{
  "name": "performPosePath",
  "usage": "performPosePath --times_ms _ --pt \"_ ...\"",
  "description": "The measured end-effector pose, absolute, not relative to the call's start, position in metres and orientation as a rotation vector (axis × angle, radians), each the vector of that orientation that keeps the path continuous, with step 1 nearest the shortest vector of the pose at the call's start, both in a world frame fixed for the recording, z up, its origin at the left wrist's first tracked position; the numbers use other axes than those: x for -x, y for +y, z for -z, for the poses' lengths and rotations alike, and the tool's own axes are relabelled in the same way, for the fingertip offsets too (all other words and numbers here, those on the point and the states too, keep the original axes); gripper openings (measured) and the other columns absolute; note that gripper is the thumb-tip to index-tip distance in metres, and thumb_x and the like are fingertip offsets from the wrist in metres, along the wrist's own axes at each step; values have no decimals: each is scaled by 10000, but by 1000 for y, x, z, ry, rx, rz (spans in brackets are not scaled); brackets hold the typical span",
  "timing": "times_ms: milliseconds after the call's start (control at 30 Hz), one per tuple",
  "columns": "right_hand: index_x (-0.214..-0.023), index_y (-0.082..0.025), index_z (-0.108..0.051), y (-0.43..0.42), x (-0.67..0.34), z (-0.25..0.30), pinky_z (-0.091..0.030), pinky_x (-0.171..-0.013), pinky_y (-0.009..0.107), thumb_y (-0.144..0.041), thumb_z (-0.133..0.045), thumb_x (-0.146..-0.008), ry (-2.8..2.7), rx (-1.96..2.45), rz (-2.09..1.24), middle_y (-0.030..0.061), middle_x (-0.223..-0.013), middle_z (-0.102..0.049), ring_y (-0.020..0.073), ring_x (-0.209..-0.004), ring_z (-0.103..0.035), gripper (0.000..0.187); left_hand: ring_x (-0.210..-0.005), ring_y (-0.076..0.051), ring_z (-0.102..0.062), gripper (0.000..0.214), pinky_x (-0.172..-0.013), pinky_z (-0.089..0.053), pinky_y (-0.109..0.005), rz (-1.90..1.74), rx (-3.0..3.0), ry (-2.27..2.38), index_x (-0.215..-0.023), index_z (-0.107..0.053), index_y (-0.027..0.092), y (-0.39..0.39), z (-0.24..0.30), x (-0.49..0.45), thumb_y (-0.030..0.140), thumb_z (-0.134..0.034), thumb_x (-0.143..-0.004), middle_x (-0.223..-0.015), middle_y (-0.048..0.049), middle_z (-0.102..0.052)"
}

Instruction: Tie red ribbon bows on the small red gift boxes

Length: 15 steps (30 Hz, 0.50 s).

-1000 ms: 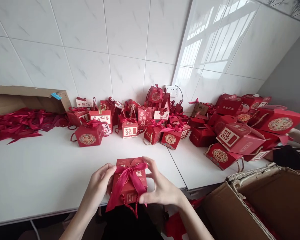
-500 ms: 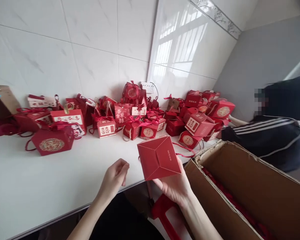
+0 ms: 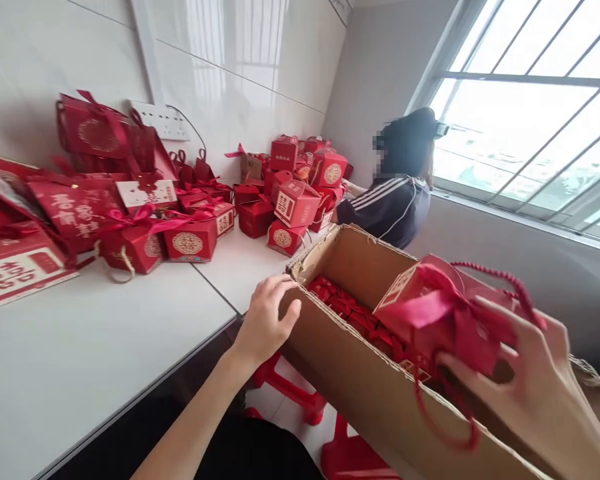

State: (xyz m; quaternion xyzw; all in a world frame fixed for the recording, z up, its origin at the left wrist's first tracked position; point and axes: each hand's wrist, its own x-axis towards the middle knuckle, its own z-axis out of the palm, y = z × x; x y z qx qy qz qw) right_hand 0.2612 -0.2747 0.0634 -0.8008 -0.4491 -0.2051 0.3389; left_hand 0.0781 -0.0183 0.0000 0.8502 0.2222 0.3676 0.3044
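Box (image 3: 473, 285) of red card in the right hand (image 3: 510, 363), right of centre in the frame; the hand grasps it from its right side, the thumb below and the fingers over the top; a crimson ribbon bow (image 3: 437, 303) lies across its face, a pale panel shows at its left end, one twisted cord loops over its upper right side and another hangs in front of the carton wall; the box is tilted and appears over the carton's opening, and whether it touches anything inside cannot be told; left hand (image 3: 267, 317), at frame centre, grasps no box; its fingers are loosely bent with the thumb apart, at the left corner of the cardboard carton (image 3: 380, 390), contact with the rim being unclear; within the carton, red packed boxes (image 3: 353, 312) lie in rows along the near wall; at left, a white table (image 3: 105, 367) carries a group of ribboned boxes (image 3: 190, 243), and near the middle of the frame, a stacked pile (image 3: 295, 203); behind stand a power strip (image 3: 160, 121), upper left, and a barred window (image 3: 525, 133), upper right; a person (image 3: 390, 210) in a dark striped sleeve sits beyond the carton
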Motion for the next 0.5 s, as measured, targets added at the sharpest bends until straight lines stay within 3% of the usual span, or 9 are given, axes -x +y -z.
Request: performPosePath --times_ms 100,200,267,367,500 --pt "-1202 -253 -514 -259 -325 -67 -522 -869 512 -595 -678 -638 -1113 2184 361 170 -1263 -385 337 -1264 -379 679 -1359 -310 -249 307 -1081 -196 -571 -890 -2450 547 -1161 -525 229 -25 10 -105 314 -432 -881 -1382 -86 -430" --pt "-1125 -223 -531 -228 -370 -48 -453 -971 472 -460 -781 -574 -875 2070 -22 163 -1278 -399 316 -1263 -372 651 -1388 -337 -156 235 -1052 -214 -597 -856 -2486 505 -1080 -516 217 -23 26 -117 319 -415 -894 -1356 -100 -438" --pt "-1110 -242 -505 -203 -388 -27 -433 -994 477 -382 -805 -563 -638 1873 -350 130 -1257 -457 296 -1202 -457 639 -1397 -331 -110 190 -1057 -226 -577 -903 -2462 451 -1034 -489 204 -19 37 -116 305 -411 -893 -1309 -114 -448" --pt "-1048 -229 -507 -169 -399 9 -498 -904 498 -467 -651 -721 -478 1686 -706 103 -1045 -613 263 -989 -623 430 -1404 -321 -50 185 -1083 -191 -565 -971 -2444 375 -1044 -454 215 -16 46 -109 271 -450 -869 -1303 -108 -416" --pt "-970 -207 -546 -141 -395 49 -504 -901 468 -540 -481 -822 -252 1392 -1079 104 -939 -663 246 -922 -662 370 -1401 -321 -50 242 -1088 -196 -554 -976 -2430 370 -1069 -438 224 -19 50 -106 238 -480 -831 -1324 -105 -389"
